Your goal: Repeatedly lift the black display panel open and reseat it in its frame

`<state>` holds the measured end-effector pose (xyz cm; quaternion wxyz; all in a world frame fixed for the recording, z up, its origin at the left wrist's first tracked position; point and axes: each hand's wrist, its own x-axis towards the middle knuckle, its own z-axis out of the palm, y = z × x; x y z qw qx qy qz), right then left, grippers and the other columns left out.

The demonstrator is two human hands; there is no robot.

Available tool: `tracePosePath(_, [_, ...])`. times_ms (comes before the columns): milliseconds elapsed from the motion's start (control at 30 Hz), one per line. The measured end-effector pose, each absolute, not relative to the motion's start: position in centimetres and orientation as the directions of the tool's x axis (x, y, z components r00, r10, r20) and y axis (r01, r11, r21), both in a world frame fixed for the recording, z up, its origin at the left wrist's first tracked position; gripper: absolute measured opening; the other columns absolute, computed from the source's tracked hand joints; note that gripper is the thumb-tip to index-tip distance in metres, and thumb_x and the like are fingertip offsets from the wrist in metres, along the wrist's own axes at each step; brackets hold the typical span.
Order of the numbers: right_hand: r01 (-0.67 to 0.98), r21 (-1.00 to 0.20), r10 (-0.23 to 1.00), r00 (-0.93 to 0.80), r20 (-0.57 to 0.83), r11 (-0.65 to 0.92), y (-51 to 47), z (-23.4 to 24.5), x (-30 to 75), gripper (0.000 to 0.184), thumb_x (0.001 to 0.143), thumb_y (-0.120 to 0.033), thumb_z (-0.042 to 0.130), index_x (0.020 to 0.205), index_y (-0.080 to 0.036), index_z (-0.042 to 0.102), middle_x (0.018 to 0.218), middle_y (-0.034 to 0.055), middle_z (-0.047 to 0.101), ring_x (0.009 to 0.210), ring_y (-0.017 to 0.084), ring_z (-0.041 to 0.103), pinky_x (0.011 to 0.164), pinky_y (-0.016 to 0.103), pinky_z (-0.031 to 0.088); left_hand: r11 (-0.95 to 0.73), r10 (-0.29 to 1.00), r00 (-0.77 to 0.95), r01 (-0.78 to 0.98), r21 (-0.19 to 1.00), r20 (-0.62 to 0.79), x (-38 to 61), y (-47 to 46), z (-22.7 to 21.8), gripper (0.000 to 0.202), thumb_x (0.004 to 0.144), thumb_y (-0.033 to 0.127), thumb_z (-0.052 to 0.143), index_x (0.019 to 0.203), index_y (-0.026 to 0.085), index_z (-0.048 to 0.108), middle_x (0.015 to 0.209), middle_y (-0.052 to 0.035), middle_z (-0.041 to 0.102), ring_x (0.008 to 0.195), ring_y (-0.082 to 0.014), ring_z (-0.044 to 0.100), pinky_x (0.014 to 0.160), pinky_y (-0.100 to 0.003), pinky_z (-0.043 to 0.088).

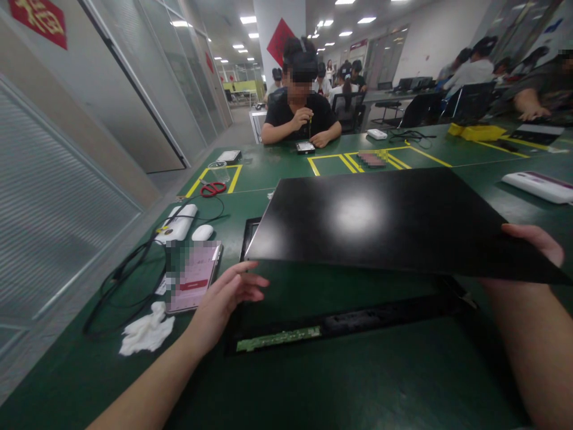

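Observation:
A glossy black flat panel (430, 221), which looks like a display screen, is held tilted above the table. My right hand (539, 245) grips its right edge, thumb on top and the other fingers hidden underneath. Close to the panel's near left corner is my left hand (235, 286), its fingers stretched out and apart. Whether a fingertip touches the edge I cannot tell. Below the panel lies a black rectangular frame (380, 316), partly covered by it. Along the frame's near side runs a narrow green circuit board (280, 339).
On the green table (358, 382), left, are a phone (194, 278), crumpled tissue (147, 331), black cable (102, 304), white mouse-like object (203, 233), red-handled scissors (213, 189) and clear cup (219, 172). Opposite sits a person (304, 113). A white device (539, 186) lies right.

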<state>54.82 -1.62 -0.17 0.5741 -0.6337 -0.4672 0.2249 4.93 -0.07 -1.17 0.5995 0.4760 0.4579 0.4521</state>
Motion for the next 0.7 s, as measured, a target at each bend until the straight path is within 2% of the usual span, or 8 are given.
tracePosePath(67, [0.108,-0.980,0.827,0.527,0.198,0.166,-1.3,0.7,54.0,0.060,0.089,-0.049,0.047,0.128,-0.018,0.080,0.114,0.0195,0.080,0.129,0.046,0.068,0.103,0.065,0.055,0.095,0.973,0.214,-0.001,0.995,-0.092,5.0,-0.4,-1.3,0.043,0.085,0.049,0.087,0.115,0.019,0.080,0.095,-0.0118,0.084,0.081,-0.0272,0.076,0.079,-0.039,0.061])
tracePosePath(133, [-0.049,-0.955,0.773,0.599,0.206,0.293,-0.6,1.3,53.1,0.049,0.080,-0.037,0.056,0.120,-0.021,0.079,0.115,0.0154,0.079,0.121,0.041,0.071,0.097,0.059,0.059,0.010,0.960,0.275,0.123,0.992,-0.044,5.2,-0.8,-1.6,0.033,0.090,0.042,0.083,0.114,0.019,0.079,0.095,-0.0102,0.084,0.085,-0.0265,0.076,0.081,-0.038,0.061])
tracePosePath(200, [-0.174,-0.864,0.644,0.738,0.204,0.472,0.3,1.4,52.7,0.049,0.065,-0.029,0.057,0.110,-0.024,0.074,0.109,0.0087,0.076,0.104,0.035,0.075,0.086,0.057,0.064,-0.117,0.930,0.368,0.241,0.963,0.020,5.2,-1.0,-2.1,0.026,0.096,0.037,0.075,0.116,0.020,0.077,0.097,-0.0083,0.084,0.087,-0.0250,0.077,0.082,-0.037,0.061])
tracePosePath(267, [-0.281,-0.764,0.545,0.831,0.108,0.581,1.1,1.2,52.8,0.050,0.054,-0.022,0.054,0.102,-0.025,0.068,0.103,0.0033,0.072,0.093,0.028,0.074,0.076,0.052,0.066,-0.265,0.881,0.464,0.320,0.909,0.094,5.1,-1.1,-2.7,0.022,0.102,0.032,0.066,0.118,0.021,0.077,0.098,-0.0063,0.083,0.088,-0.0231,0.077,0.083,-0.036,0.061])
tracePosePath(400, [-0.360,-0.676,0.455,0.889,-0.039,0.644,1.6,0.5,54.0,0.034,0.052,-0.014,0.052,0.085,-0.023,0.053,0.097,0.0020,0.065,0.087,0.021,0.070,0.065,0.039,0.066,-0.466,0.798,0.570,0.373,0.802,0.199,4.8,-1.0,-3.4,0.020,0.106,0.027,0.059,0.111,0.023,0.077,0.095,-0.0028,0.081,0.087,-0.0195,0.076,0.080,-0.032,0.059])
tracePosePath(567, [-0.418,-0.611,0.464,0.881,-0.093,0.672,1.4,0.6,55.4,0.034,0.052,-0.011,0.049,0.083,-0.025,0.044,0.094,0.0022,0.061,0.083,0.019,0.069,0.059,0.034,0.063,-0.514,0.772,0.593,0.373,0.773,0.227,4.7,-0.9,-3.4,0.021,0.108,0.025,0.057,0.111,0.024,0.077,0.096,-0.0017,0.080,0.087,-0.0181,0.076,0.079,-0.030,0.059])
tracePosePath(700, [-0.410,-0.656,0.429,0.892,-0.143,0.634,1.3,0.9,55.1,0.031,0.053,-0.010,0.050,0.081,-0.023,0.046,0.094,0.0044,0.062,0.082,0.018,0.069,0.050,0.026,0.057,-0.532,0.764,0.599,0.375,0.759,0.240,4.7,-0.9,-3.4,0.021,0.108,0.025,0.056,0.111,0.023,0.077,0.096,-0.0025,0.080,0.087,-0.0183,0.076,0.079,-0.030,0.060])
